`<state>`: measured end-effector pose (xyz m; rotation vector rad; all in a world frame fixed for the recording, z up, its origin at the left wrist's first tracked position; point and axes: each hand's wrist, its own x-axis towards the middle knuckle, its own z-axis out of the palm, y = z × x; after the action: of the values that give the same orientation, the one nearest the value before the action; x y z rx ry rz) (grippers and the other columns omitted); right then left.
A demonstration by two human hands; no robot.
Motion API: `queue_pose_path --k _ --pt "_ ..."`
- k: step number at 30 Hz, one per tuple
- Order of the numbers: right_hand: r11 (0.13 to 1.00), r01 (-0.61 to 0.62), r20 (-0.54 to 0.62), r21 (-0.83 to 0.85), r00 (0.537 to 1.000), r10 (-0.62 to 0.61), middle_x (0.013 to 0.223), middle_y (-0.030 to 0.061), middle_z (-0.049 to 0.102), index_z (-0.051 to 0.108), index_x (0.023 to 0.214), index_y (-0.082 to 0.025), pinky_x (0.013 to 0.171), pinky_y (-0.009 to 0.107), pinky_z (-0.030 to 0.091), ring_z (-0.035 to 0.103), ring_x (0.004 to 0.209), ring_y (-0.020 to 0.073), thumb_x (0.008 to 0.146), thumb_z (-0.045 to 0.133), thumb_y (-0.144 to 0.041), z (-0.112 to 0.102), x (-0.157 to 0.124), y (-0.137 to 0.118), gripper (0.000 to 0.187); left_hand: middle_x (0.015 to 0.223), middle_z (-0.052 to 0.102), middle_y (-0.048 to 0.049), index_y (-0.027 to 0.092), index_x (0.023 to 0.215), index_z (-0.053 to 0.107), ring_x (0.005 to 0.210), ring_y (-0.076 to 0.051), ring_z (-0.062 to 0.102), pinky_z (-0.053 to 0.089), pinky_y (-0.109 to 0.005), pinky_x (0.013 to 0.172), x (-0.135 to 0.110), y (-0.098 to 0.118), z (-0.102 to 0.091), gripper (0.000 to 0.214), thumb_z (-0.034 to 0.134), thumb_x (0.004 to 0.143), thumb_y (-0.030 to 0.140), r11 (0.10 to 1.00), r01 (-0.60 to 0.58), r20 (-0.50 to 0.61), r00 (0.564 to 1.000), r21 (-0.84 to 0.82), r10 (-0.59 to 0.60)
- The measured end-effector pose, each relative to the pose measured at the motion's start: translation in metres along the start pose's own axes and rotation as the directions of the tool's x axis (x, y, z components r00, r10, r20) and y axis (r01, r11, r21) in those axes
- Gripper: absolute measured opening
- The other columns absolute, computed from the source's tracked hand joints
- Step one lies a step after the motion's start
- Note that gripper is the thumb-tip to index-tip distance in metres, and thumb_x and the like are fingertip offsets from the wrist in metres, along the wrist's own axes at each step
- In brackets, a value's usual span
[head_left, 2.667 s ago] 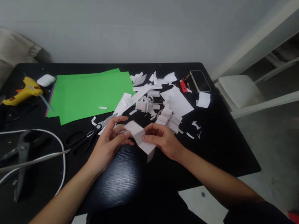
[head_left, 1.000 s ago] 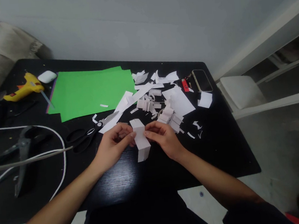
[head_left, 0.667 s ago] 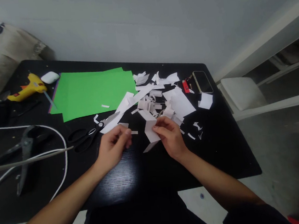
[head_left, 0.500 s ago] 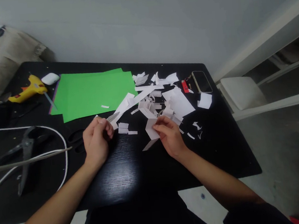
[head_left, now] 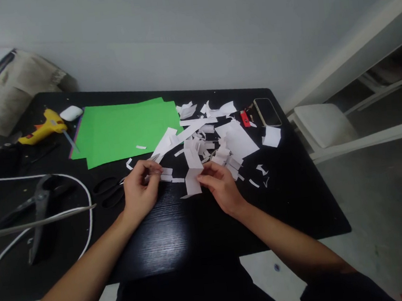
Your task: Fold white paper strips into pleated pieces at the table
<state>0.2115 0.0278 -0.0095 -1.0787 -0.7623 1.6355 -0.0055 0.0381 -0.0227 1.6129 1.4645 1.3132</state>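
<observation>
My right hand (head_left: pixel 222 186) pinches a folded white paper strip (head_left: pixel 194 177) between thumb and fingers. Its creased panels stand at angles over the black table. My left hand (head_left: pixel 140 184) is closed, thumb against the curled fingers, right beside small white paper pieces (head_left: pixel 166 172). Whatever the left fingertips grip cannot be made out. Black-handled scissors (head_left: pixel 109 193) lie partly hidden under the left hand, and a blade tip shows beyond the knuckles. Behind the right hand spreads a heap of white paper scraps (head_left: pixel 225 155).
Green sheets (head_left: pixel 130 131) lie at the back left, near a yellow glue gun (head_left: pixel 42 129) and a white case (head_left: pixel 71 113). A red lighter (head_left: pixel 244 118) and phone (head_left: pixel 268 112) sit at the back right. At left are pliers (head_left: pixel 41 205) and a white cable (head_left: pixel 90 219).
My left hand has moved right and down to the small paper pieces. My right hand has shifted slightly left with the folded strip, whose panels have turned. The view has tilted slightly.
</observation>
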Motion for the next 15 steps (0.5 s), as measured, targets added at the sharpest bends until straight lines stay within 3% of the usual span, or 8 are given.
queue_pose_path --k 7,11,15 --pt "1.0 -0.03 0.054 -0.007 0.998 0.03 0.085 -0.0018 0.072 0.074 0.082 -0.022 0.076 0.029 0.054 0.065 0.08 0.0156 0.068 0.085 -0.025 0.002 0.001 0.002 0.017 0.08 0.067 0.0005 0.019 0.087 0.064 0.069 -0.014 0.059 0.047 -0.028 0.067 -0.005 0.005 0.002 0.003 0.064 0.085 0.021 0.999 -0.011 -0.032 0.999 -0.05 0.01" --pt "0.999 -0.049 0.084 -0.014 0.995 0.05 0.085 -0.0004 0.074 0.076 0.084 -0.022 0.077 0.031 0.057 0.068 0.081 0.0176 0.067 0.086 -0.029 0.004 0.002 0.003 0.022 0.073 0.066 0.0019 0.02 0.087 0.064 0.062 -0.013 0.058 0.046 -0.027 0.061 -0.008 0.006 0.004 0.004 0.064 0.086 0.023 0.998 -0.003 0.009 1.0 -0.063 0.004" --pt "0.998 -0.021 0.082 -0.064 0.996 0.026 0.086 0.0004 0.076 0.077 0.086 -0.021 0.082 0.033 0.058 0.07 0.083 0.0182 0.066 0.088 -0.029 0.003 0.003 0.004 0.024 0.068 0.066 0.0023 0.019 0.099 0.062 0.055 -0.012 0.058 0.047 -0.025 0.056 -0.011 0.006 0.005 0.011 0.061 0.093 0.027 0.995 0.015 0.082 0.997 -0.101 -0.007"
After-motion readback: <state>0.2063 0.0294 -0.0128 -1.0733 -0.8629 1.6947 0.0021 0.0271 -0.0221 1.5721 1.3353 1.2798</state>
